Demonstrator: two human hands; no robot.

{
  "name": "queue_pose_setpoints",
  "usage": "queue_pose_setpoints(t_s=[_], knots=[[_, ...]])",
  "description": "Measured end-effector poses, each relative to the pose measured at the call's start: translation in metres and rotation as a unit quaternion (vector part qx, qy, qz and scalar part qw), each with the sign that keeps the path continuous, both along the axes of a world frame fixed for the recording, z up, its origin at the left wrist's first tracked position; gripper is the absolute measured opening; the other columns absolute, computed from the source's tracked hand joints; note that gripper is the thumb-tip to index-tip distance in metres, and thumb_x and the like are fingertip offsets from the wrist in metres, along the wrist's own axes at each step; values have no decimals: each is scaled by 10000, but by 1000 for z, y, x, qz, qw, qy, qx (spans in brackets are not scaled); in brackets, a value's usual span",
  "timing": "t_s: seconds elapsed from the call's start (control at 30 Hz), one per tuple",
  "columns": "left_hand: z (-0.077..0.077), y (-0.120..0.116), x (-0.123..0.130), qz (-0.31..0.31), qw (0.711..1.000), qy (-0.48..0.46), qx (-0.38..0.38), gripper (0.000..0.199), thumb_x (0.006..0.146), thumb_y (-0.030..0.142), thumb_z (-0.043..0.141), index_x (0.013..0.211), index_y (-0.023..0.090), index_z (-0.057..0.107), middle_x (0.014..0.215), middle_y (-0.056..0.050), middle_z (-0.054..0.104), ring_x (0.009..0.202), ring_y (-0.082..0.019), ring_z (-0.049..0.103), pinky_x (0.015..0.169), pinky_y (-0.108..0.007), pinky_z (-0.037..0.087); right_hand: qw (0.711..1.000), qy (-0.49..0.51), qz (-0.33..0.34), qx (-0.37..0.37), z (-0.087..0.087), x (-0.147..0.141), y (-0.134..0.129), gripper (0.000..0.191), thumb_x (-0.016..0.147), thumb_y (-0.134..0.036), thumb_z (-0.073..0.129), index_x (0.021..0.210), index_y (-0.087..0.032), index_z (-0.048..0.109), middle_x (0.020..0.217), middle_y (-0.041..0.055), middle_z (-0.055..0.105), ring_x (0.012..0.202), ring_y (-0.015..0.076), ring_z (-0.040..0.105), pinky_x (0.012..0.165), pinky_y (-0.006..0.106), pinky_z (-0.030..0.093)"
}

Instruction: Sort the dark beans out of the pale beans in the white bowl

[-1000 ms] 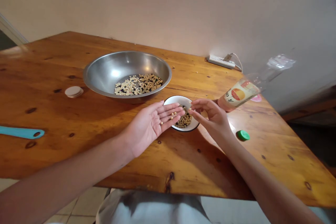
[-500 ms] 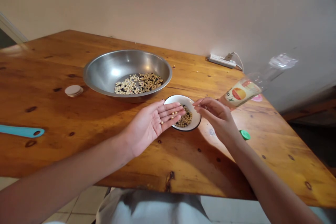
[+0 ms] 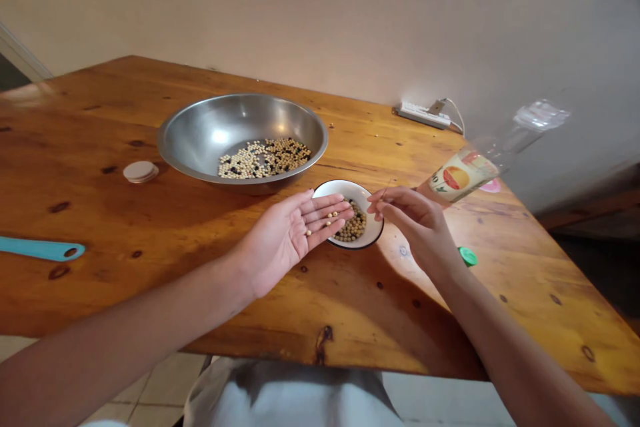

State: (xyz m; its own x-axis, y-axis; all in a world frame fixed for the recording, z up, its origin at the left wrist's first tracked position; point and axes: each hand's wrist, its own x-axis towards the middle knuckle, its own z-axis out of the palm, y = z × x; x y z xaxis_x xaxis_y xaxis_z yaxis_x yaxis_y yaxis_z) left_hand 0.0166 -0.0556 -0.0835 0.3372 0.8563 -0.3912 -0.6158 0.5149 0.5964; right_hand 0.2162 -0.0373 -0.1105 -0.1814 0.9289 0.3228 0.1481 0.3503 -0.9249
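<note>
My left hand lies palm up with its fingers stretched out flat over the near left of a small white bowl with a dark rim. On its fingers rest several small pale round beads. In the bowl, partly hidden by those fingers, are pale and black beads. My right hand is closed in a pinch at the bowl's right edge. A fine, thread-like line shows above its fingertips, but what they grip is too small to make out.
Behind the bowl stands a wide steel basin with many pale and black beads. A clear labelled bottle leans at the right, near a green cap. A white lid, a blue handle and a power strip lie on the table.
My right hand's fingertips have shifted very slightly, and a fine line now shows above them. My left hand and the beads on it stay in place.
</note>
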Motion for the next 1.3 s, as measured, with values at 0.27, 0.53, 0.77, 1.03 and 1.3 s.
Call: queue_pose_setpoints(t_s=[0.27,0.53,0.77,1.03,1.3], knots=[[0,0,0,-1,1000,-1,2,329,921,170,366,1054,-8,610,1098,-185,678,1004,-203,659,861,-247,555,999,-38,-19,-21,3,-3,-3,73,784,-268,656,824,-225,700,869,12,699,742,129,605,659,250,465],[-2,0,0,-6,1000,-5,10,324,925,173,368,1036,0,619,1100,-182,678,992,-196,663,837,-235,563,999,-36,-6,-22,3,-7,-6,104,784,-263,655,862,-235,718,842,3,710,682,113,596,628,235,479],[-4,0,0,-4,1000,-4,15,315,918,181,389,1024,1,625,1102,-185,675,994,-205,662,862,-255,558,997,-67,-12,-28,8,-8,-9,137,812,-283,616,867,-226,728,809,2,713,736,128,617,671,234,499],[-4,0,-1,-9,1000,-1,17,320,921,184,377,1008,18,636,1116,-174,672,1020,-204,650,876,-256,550,998,-64,-15,-10,3,-7,-5,126,808,-258,620,874,-239,726,902,12,731,867,168,650,772,282,500],[-3,0,0,-9,1000,3,16,326,920,185,373,1032,16,629,1140,-172,661,1017,-199,650,888,-262,541,998,-59,-7,-9,6,-8,-7,129,810,-268,627,889,-247,726,979,17,727,975,201,648,878,334,493]])
